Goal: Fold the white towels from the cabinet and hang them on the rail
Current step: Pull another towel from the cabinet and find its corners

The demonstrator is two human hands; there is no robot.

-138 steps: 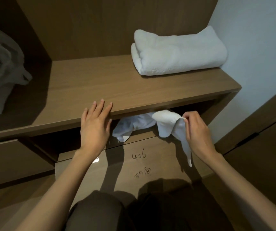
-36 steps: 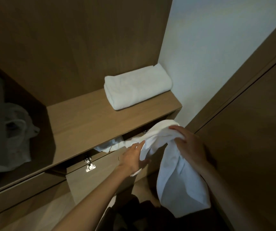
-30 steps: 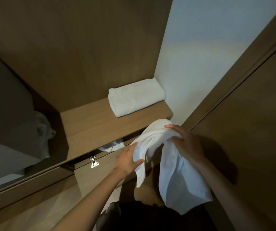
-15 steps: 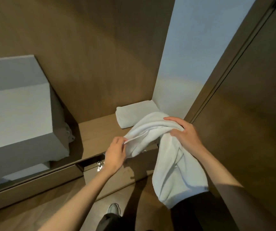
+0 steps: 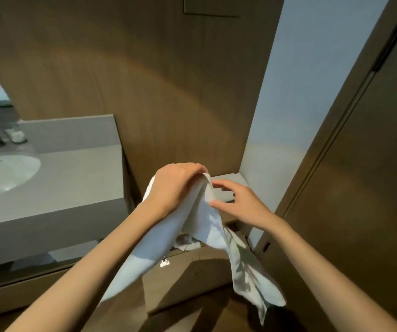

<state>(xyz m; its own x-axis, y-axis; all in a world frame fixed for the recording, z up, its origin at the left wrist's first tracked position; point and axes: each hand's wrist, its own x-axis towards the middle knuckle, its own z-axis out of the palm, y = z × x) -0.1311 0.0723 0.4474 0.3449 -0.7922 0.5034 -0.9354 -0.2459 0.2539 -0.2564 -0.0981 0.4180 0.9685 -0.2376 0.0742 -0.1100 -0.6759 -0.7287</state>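
A sink (image 5: 1, 173) sits at the left edge of the grey worktop (image 5: 73, 178). Off its right edge, the left hand (image 5: 173, 185) grips the bunched top of a white towel (image 5: 207, 226), fingers curled round it; the cloth drapes over that forearm and hangs down. The right hand (image 5: 243, 204) is just beside, fingers loosely spread, thumb tip touching the fold. Behind it a folded towel (image 5: 231, 178) lies in the shelf's far right corner
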